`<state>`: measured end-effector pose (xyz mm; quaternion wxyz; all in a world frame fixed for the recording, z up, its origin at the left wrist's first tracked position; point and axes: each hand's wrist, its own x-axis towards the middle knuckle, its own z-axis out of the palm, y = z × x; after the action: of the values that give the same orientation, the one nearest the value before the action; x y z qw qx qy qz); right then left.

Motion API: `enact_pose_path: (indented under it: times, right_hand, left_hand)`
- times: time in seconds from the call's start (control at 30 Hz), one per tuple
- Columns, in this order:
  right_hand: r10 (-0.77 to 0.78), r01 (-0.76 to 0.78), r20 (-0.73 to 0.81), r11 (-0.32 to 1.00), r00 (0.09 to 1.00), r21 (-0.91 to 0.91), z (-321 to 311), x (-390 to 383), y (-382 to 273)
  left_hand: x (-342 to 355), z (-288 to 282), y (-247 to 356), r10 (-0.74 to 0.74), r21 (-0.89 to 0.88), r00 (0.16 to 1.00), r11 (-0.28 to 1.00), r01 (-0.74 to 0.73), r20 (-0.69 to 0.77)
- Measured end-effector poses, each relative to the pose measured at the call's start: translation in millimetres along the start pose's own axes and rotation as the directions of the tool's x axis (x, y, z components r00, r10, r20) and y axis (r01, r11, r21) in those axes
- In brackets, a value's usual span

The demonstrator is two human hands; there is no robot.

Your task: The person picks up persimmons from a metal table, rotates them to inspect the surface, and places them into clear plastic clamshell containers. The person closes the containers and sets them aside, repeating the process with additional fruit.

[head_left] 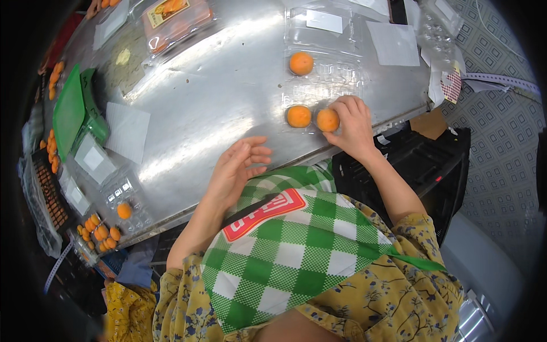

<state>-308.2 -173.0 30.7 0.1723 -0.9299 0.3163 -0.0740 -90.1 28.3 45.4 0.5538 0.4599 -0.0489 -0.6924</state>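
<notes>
A clear plastic clamshell box (336,74) lies open on the metal table, its lid, with a white label (324,21), spread away from me. One apricot (301,63) sits at its far left, another apricot (299,117) at the near left corner. My right hand (351,122) has its fingers closed round a third apricot (328,120) at the near edge of the box, just right of the near left one. Over the table's front edge, left of the box, my left hand (242,162) hangs with fingers apart, holding nothing.
A filled clear box of apricots (176,23) stands far left. Left are a green plastic scoop (80,108), a white sheet (127,131) and another clear tray (121,194) with an apricot. Loose apricots (99,232) lie near left. A black crate (416,171) stands below the front edge, right.
</notes>
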Motion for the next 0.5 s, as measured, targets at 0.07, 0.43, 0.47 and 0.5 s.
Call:
enact_pose_path:
  times: [0.07,0.43,0.47,0.5]
  right_hand:
    - [0.004,-0.004,-0.003,1.000,1.000,-0.013,7,-1,5]
    - [0.032,-0.032,0.018,0.999,0.999,-0.020,21,-3,13]
    - [0.025,-0.024,0.025,0.999,0.999,-0.036,20,-3,13]
    - [0.018,-0.016,0.032,0.999,0.999,-0.051,19,-2,14]
  left_hand:
    - [0,0,0,0.000,-0.007,1.000,1.000,0.000,-0.010]
    - [0,-1,-1,-0.001,-0.008,1.000,1.000,0.000,-0.021]
    - [0,-1,-1,0.000,-0.009,1.000,1.000,0.000,-0.017]
    - [0,-1,-1,0.001,-0.010,1.000,1.000,-0.001,-0.014]
